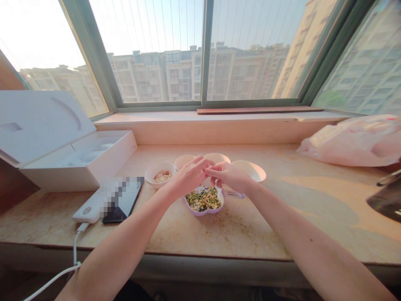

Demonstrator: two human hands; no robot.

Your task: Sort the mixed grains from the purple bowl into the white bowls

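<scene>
My left hand [193,174] and my right hand [224,172] meet above the small bowls, fingertips touching. The fingers of my left hand are curled and pressed together; what lies in them is hidden. My right hand pinches thumb and fingers together against the left one, and anything between them is too small to make out. Below them stands a purple-rimmed, lobed bowl [206,213] of mixed green, yellow and black beans [203,199], with a handle [234,194] on its right. White bowls stand behind: one [150,179] holding pale dried pieces, another [181,161], a third [217,157] and one at the right [258,170].
An open white box [109,161] stands at the left. Near it are a white power bank [87,209] with a cable [75,246] and a dark phone [125,205]. A plastic bag [357,142] and a dark object [387,198] are at the right. Windows rise behind the counter [266,230].
</scene>
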